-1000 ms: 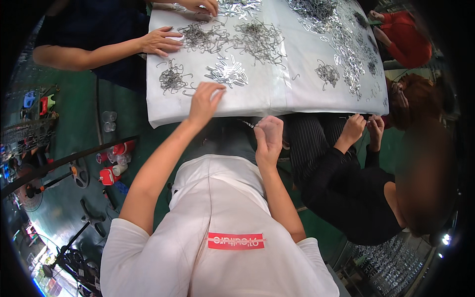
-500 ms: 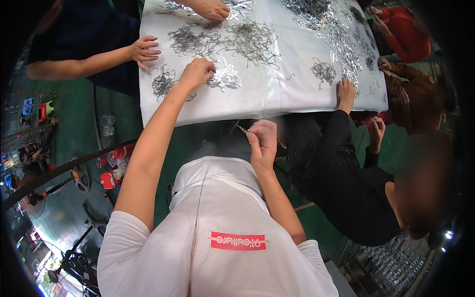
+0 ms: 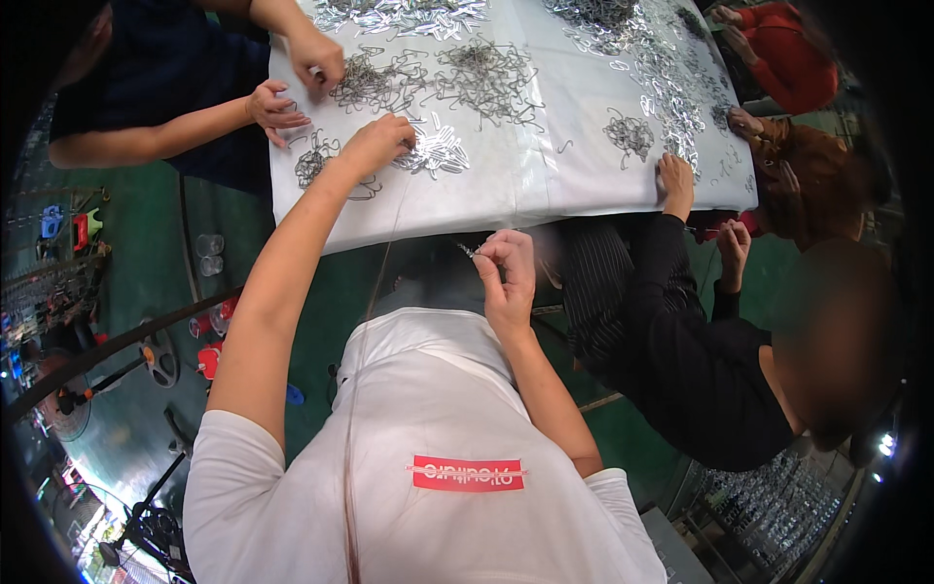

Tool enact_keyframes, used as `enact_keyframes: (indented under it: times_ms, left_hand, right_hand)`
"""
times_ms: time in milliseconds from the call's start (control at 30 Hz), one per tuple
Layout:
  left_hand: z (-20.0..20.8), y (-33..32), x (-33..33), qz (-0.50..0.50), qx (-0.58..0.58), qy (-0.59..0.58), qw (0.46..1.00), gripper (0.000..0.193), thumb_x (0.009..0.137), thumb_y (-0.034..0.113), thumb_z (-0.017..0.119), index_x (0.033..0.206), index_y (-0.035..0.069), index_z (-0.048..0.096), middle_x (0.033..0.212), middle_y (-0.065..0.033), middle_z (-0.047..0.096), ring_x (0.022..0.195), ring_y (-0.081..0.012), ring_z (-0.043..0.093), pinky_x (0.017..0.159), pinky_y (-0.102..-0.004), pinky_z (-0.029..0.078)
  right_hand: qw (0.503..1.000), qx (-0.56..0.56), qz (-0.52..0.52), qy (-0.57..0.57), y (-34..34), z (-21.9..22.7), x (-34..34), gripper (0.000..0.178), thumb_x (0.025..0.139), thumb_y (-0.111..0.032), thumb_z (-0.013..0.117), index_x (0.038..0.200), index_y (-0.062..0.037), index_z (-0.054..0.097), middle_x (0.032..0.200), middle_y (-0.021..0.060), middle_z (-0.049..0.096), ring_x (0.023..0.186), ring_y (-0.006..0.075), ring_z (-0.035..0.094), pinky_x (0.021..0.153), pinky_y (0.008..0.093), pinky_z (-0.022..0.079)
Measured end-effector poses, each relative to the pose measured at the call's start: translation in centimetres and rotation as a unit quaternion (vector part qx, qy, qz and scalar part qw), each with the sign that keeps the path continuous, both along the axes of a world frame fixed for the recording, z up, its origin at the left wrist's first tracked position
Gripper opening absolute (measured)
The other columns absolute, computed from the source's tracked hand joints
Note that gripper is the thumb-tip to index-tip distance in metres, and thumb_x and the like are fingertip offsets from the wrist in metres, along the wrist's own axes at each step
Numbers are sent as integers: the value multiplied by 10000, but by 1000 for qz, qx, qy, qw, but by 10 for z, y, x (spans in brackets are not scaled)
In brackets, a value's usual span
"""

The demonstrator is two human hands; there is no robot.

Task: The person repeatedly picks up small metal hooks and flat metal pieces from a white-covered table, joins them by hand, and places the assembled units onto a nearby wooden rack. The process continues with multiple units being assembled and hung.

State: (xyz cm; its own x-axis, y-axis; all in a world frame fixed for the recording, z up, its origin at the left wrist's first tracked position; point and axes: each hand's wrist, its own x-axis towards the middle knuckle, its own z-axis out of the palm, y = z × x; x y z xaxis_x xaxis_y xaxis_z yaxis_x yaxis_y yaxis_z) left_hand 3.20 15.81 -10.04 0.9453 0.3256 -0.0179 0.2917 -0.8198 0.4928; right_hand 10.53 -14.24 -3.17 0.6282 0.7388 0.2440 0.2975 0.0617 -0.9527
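Observation:
My left hand (image 3: 377, 144) reaches over the table's near left part. Its fingers are bent together at the left edge of a heap of flat, elongated silver metal pieces (image 3: 443, 149); what lies in its fingertips is hidden. Beside that hand is a small heap of grey wire hooks (image 3: 313, 162). Below the table edge, my right hand (image 3: 510, 280) pinches a few small silver metal pieces (image 3: 467, 250) between thumb and fingers. They look linked together, but their exact kind is too small to tell.
The white-covered table (image 3: 467, 195) holds more heaps of wire hooks (image 3: 484, 83) and silver pieces. A co-worker's hand (image 3: 316, 63) works at a hook heap on the left. Close on my right, a person in black (image 3: 671, 331) has a hand (image 3: 675, 185) on the table.
My left hand has shifted slightly left along the silver heap. My right hand has moved a little left, still pinching. The left co-worker's far hand has come nearer, to a hook heap.

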Motion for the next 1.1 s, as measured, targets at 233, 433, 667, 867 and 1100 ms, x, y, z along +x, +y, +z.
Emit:
enact_keyframes:
  times_ms: [233, 433, 667, 867, 1100]
  left_hand:
    - [0, -10, -3, 38, 47, -45, 997, 132, 818, 100, 608, 945, 66, 594, 961, -95, 610, 972, -310, 557, 854, -425, 463]
    - [-3, -17, 0, 101, 23, -41, 994, 169, 818, 94, 592, 983, 56, 588, 950, -130, 617, 981, -325, 561, 862, -426, 461]
    - [-13, -16, 10, 169, 16, -71, 983, 198, 799, 124, 617, 989, 74, 634, 968, -113, 625, 1011, -305, 573, 862, -419, 471]
    - [-22, -11, 16, 113, 101, -84, 985, 195, 784, 175, 658, 948, 70, 640, 966, -101, 628, 1011, -306, 573, 826, -433, 476]
    - [-14, -17, 19, 252, 15, 21, 967, 199, 797, 182, 698, 956, 84, 629, 962, -90, 652, 1002, -291, 598, 827, -435, 479]
  right_hand:
    - [1000, -8, -7, -12, 1, 3, -4, 75, 847, 13, 649, 905, -16, 612, 1010, 93, 518, 785, 145, 523, 650, 246, 461]
    - [1000, -9, -10, -24, 3, 4, -8, 80, 843, 7, 654, 906, -15, 610, 1012, 95, 522, 794, 151, 523, 648, 247, 459]
    - [999, -10, -15, -26, 7, 4, -12, 78, 844, 4, 655, 904, -20, 611, 1003, 93, 527, 793, 154, 521, 637, 245, 454]
    - [1000, -9, -17, -16, 8, 3, -13, 70, 850, -3, 650, 901, -25, 607, 1000, 81, 523, 787, 142, 511, 645, 244, 445]
    - [1000, -8, -23, -14, 10, 4, -15, 55, 866, -21, 636, 899, -33, 594, 1001, 60, 512, 766, 118, 485, 662, 237, 424]
